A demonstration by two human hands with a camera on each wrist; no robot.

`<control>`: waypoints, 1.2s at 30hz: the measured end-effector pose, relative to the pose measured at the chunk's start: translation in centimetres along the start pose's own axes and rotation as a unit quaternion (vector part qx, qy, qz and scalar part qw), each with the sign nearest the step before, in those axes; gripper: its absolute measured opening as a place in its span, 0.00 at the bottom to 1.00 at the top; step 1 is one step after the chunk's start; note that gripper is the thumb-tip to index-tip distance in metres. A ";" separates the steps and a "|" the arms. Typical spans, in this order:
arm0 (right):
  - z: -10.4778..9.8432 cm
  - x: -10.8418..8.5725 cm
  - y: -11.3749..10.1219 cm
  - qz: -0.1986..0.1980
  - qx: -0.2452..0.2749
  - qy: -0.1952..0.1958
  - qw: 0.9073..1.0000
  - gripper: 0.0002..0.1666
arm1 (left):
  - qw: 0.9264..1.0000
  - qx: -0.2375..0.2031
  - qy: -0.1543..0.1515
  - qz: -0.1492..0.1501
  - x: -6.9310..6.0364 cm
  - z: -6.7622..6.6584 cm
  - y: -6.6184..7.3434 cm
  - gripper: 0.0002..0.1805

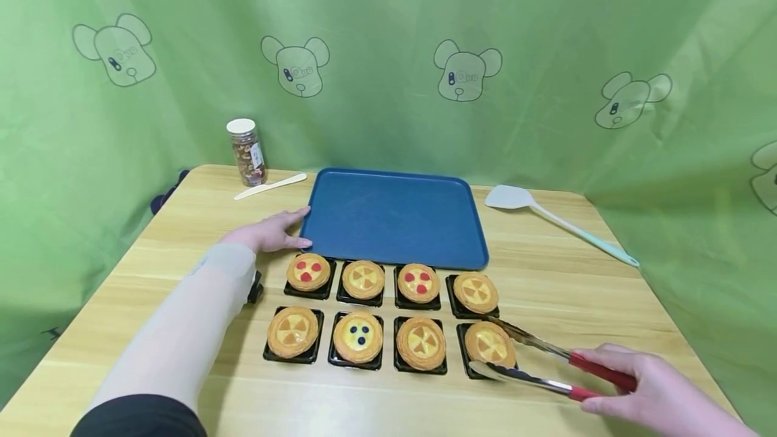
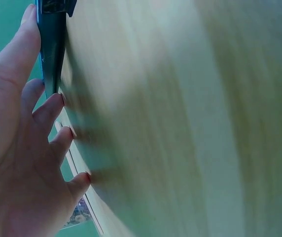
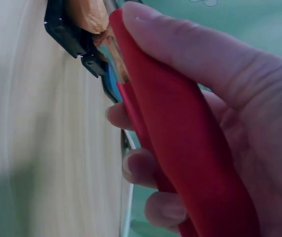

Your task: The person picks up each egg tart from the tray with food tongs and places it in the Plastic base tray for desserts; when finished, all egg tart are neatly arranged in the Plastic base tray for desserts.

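Observation:
My left hand lies at the left edge of the blue tray, fingers spread, thumb and fingertip at its rim. The left wrist view shows the thumb along the tray's dark side and the fingertips on the table. In my right hand I grip red-handled tongs. Their parted arms lie on either side of the front-right egg tart, which sits in a black plastic holder. Close by, the right wrist view shows the red handle under my thumb, with fingers curled around the far side.
Several more tarts stand in two rows before the tray, including a blueberry one and a red-topped one. A jar and a pale knife lie back left. A spatula lies right of the tray.

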State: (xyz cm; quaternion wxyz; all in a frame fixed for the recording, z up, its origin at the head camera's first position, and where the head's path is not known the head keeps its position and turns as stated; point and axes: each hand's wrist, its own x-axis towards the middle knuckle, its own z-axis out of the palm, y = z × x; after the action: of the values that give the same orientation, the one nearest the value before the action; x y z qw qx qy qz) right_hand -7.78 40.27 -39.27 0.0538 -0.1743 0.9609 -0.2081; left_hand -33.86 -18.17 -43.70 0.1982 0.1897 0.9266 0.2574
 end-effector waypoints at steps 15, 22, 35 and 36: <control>-7.2 3.6 -1.5 0.111 0.006 0.142 0.984 0.41 | 1.000 0.006 0.000 -0.009 0.2 -0.2 -0.1 0.52; -7.2 8.6 0.6 0.137 0.044 0.176 0.974 0.47 | 1.000 0.001 0.001 -0.005 0.6 0.0 -0.5 0.54; -2.1 14.0 7.3 0.155 0.039 0.151 0.976 0.52 | 1.000 -0.010 0.002 -0.005 1.4 0.3 -1.5 0.55; -1.7 14.1 7.7 0.157 0.037 0.145 0.976 0.53 | 1.000 -0.009 0.001 -0.004 1.4 0.3 -1.5 0.55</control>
State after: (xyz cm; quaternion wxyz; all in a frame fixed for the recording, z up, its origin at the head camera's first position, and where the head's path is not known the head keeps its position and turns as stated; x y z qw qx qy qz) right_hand -23.62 42.45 -41.35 -0.0474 0.0127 0.9655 -0.2558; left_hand -35.27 -18.62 -45.13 0.1995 0.1840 0.9252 0.2652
